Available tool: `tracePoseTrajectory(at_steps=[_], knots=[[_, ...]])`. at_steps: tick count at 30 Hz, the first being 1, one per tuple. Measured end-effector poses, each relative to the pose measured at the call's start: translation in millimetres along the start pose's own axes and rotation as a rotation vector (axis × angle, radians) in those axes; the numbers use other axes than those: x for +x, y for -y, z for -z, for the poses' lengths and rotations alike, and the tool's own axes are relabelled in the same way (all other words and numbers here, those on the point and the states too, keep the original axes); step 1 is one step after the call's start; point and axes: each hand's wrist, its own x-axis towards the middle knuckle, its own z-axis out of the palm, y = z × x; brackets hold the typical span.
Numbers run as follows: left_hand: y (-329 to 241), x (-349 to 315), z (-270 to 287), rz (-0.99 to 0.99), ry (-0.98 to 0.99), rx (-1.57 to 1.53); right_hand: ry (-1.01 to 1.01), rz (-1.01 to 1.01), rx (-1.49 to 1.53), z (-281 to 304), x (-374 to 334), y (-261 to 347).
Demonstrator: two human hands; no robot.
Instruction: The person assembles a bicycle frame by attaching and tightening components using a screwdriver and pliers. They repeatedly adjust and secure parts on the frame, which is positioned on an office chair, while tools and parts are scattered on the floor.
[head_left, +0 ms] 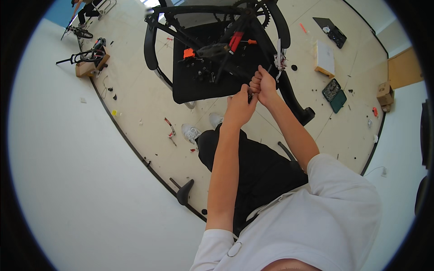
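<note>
My right hand point(263, 85) is closed in a fist at the front right of a black chair seat point(192, 88), its thumb pointing up. Against it, just to the left and nearer me, my left hand point(240, 107) has its fingers curled together. A small dark thing shows between the two hands, too covered to name. Beyond them a black bicycle frame point(258, 38) rests across the armchair. Red-handled pliers point(235, 41), an orange-handled screwdriver point(251, 41), an orange piece point(188, 53) and several small dark parts lie on the seat.
On the floor to the right are a white box point(324, 58), a green tool case point(334, 95) and a black case point(335, 36). A bicycle saddle point(184, 193) lies by the left wall. Cardboard boxes point(385, 93) stand far right. Another person point(86, 11) is far left.
</note>
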Motion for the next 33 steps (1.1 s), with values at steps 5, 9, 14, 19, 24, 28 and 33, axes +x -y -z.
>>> tracePoseTrajectory(at_steps=[5,9,14,19,24,28,33], knots=[[2.5,1.1,-0.9,-0.033,0.037,0.035,0.059,0.048,-0.149,-1.7,-5.8,2.7],[4.8,0.0,-0.6,-0.055,0.042,0.013,0.059,0.070,-0.198,-3.5,-10.7,1.4],[4.8,-0.1,-0.1,-0.001,0.099,-0.157,0.087,0.169,-0.180,-6.5,-22.8,2.6],[3.4,-1.0,-0.1,0.083,0.129,-0.319,0.147,0.393,-0.207,-12.7,-38.9,-0.4],[0.7,-6.9,-2.9,-0.058,0.027,-0.169,0.182,0.258,-0.092,-7.0,-42.7,2.8],[6.1,-11.8,-4.8,-0.206,0.021,-0.001,0.235,-0.018,-0.098,2.9,-40.5,9.8],[-9.8,-12.8,-0.1,-0.085,0.088,-0.176,0.192,0.034,-0.062,-0.1,-43.3,11.7]])
